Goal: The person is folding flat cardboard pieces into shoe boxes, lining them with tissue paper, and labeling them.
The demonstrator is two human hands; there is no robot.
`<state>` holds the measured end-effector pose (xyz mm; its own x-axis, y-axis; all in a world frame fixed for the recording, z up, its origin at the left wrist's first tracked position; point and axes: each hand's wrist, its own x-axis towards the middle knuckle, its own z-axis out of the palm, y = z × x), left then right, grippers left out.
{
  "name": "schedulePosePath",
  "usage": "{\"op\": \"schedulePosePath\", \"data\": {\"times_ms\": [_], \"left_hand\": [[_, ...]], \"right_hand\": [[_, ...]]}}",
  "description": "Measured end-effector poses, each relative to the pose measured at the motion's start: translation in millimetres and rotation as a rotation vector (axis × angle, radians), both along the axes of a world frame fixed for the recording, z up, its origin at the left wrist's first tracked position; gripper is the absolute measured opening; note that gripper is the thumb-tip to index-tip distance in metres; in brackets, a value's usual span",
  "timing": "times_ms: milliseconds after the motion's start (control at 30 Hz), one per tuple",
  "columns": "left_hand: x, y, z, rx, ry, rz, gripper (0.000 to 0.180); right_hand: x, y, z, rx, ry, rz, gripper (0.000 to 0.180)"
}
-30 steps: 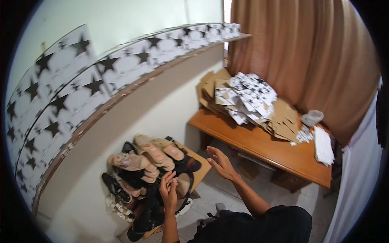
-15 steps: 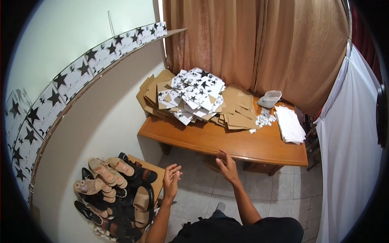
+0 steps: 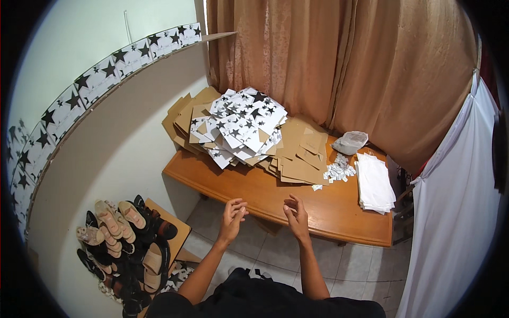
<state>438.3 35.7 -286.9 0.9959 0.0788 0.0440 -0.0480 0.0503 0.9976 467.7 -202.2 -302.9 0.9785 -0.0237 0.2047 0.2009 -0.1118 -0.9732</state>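
My left hand (image 3: 232, 220) is raised at the near edge of the brown wooden desk (image 3: 233, 183), fingers loosely curved and apart, with nothing in it. Level with it, my right hand (image 3: 297, 217) is also empty, its thumb and fingers spread. On the desk lies a heap of flat white cardboard pieces with black stars (image 3: 241, 124). Brown cardboard sheets (image 3: 302, 164) are stacked beside and under it. Further right are a scatter of small white packets (image 3: 339, 168), a clear plastic bag (image 3: 350, 142) and a stack of white sheets (image 3: 374, 183).
Many sandals and shoes (image 3: 151, 265) crowd a low board (image 3: 177, 230) at the lower left. Along the left wall runs a shelf with star-patterned boxes (image 3: 108, 71). Brown curtains (image 3: 297, 58) hang behind the desk, and a white cloth (image 3: 456, 201) hangs at the right.
The view has shifted, bringing the desk nearer. Both hands now reach its front edge; my left hand has moved up and closer to my right. Neither has taken hold of anything.
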Motion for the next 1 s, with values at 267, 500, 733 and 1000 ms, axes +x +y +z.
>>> {"op": "schedulePosePath", "data": {"times_ms": [267,500,733,1000], "left_hand": [[90,-6,-16,-0.011,-0.035,0.005,0.044],[197,18,-27,-0.057,-0.027,0.005,0.043],[308,62,-55,-0.026,-0.016,0.012,0.04],[415,82,-74,0.155,-0.018,0.038,0.041]], "right_hand": [[90,-2,-8,-0.052,-0.036,0.034,0.048],[193,25,-11,-0.041,-0.01,0.037,0.048],[297,53,-33,-0.069,0.034,0.041,0.047],[394,78,-57,-0.204,0.078,0.014,0.053]]}}
